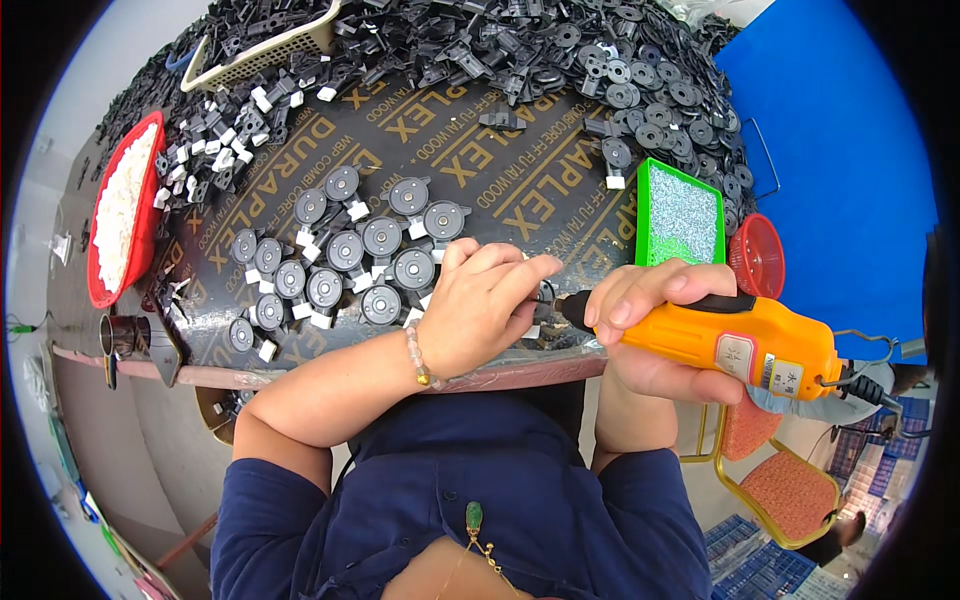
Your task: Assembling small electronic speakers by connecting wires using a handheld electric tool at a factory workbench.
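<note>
My right hand [645,300] is wrapped round an orange electric screwdriver [700,335], whose black nose points left towards my other hand. My left hand [475,310], with a bead bracelet at the wrist, is closed at the table's near edge. Its fingertips hold a small dark part [545,295] at the screwdriver's tip, mostly hidden by the fingers. Left of that hand lie several round black plastic assemblies [382,237] with white tabs, grouped on the dark printed board [480,200].
A green tray [643,205] of small metallic pieces stands right, beside a red basket [757,250]. A red tub [155,180] of white pieces stands left. Black discs [655,113] and other black parts heap along the back, near a beige basket [265,65]. A blue panel [830,150] rises right.
</note>
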Available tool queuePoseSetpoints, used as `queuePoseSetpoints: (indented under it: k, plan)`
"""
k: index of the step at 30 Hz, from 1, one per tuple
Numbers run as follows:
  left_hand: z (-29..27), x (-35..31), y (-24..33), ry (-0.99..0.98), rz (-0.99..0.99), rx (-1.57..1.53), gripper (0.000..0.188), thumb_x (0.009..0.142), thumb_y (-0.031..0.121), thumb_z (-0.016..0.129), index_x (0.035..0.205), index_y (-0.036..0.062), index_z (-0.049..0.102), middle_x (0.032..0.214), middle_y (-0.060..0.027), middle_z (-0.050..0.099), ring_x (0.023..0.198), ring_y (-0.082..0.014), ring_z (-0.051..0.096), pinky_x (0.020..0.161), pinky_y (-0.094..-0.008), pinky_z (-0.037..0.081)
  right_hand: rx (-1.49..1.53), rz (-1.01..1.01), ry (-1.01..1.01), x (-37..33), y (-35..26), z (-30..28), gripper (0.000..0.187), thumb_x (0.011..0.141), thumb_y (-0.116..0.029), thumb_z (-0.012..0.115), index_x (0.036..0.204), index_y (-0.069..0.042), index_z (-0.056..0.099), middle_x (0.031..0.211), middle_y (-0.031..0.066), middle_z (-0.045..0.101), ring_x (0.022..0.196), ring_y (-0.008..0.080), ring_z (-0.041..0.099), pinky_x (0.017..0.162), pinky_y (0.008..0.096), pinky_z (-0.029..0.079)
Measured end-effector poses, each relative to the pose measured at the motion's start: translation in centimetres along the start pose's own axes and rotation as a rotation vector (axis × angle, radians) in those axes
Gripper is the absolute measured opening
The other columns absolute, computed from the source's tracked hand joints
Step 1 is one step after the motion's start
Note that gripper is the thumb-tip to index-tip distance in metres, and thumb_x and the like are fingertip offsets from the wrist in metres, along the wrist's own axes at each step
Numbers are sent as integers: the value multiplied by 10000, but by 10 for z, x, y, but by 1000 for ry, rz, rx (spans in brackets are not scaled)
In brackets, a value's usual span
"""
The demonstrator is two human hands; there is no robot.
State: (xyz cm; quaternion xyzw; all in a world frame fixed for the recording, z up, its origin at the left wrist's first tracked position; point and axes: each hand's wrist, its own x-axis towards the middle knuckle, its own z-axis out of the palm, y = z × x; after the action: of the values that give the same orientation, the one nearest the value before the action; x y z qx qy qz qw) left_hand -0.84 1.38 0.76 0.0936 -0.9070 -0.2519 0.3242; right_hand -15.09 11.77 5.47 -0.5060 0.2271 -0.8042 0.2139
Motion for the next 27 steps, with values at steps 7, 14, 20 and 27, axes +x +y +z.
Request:
queuePoseSetpoints:
  k: [7,14,20,27]
  plan:
    - [0,0,1,-1,26,25,525,668,24,697,1173,130,599,863,24,608,917,-163,577,809,-377,355,-53,-43,-73,0,2,-5,833,801,-794,480,1145,-36,436,819,137,610,561,187,581,525,321,503]
    - [-1,1,2,-24,29,53,545,668,42,705,1196,124,597,877,22,609,917,-164,574,809,-378,360,-49,-19,-55,-1,3,-7,834,799,-796,482,1145,-37,446,822,140,614,563,194,585,529,330,505]
    - [1,-1,-1,-33,28,32,540,701,42,727,1220,114,593,820,71,614,930,-149,570,816,-361,342,-44,-19,-49,-2,2,-13,834,806,-790,481,1160,-36,449,833,144,621,576,198,597,535,325,509]
    - [1,0,-1,-28,40,65,544,696,40,724,1218,120,595,819,75,620,922,-145,570,803,-359,344,-39,-36,-59,-3,4,-10,832,809,-789,476,1156,-33,444,838,147,623,579,199,598,535,327,511]
